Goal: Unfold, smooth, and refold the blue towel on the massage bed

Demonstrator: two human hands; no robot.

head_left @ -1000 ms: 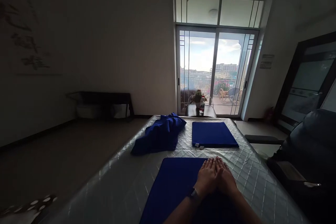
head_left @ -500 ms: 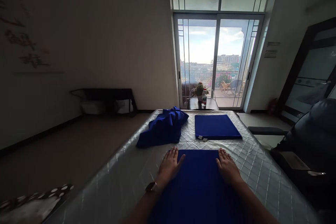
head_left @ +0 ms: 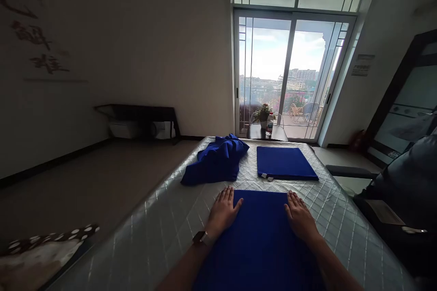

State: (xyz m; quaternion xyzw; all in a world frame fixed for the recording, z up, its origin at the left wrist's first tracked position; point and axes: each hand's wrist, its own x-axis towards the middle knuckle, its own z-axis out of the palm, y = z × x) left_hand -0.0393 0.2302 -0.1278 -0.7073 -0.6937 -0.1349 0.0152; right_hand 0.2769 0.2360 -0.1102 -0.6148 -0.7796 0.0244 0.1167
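Note:
A smooth blue cloth point(head_left: 261, 241), folded into a long strip, lies on the silvery quilted cover point(head_left: 160, 218) in front of me. My left hand point(head_left: 223, 209) rests flat along its left edge near the far corner, fingers pointing away and thumb on the cloth. On the opposite edge my right hand point(head_left: 300, 213) lies the same way, fingers stretched out. Beyond the strip, to the right, is a neatly folded blue cloth point(head_left: 287, 163) with white labels at its near edge. A crumpled blue cloth point(head_left: 218, 159) lies heaped at the far left.
Past the far edge stands a small table point(head_left: 257, 133) with a potted plant point(head_left: 263, 115) and a bottle point(head_left: 269, 124), before sliding glass doors point(head_left: 266, 68). A dark chair point(head_left: 406, 182) is close on the right. Polka-dot fabric point(head_left: 51, 238) shows at lower left.
The view has shifted slightly, so the room sits a little to the right and higher or lower in places. Both hands stay flat at the strip's edges; the cloths look unchanged.

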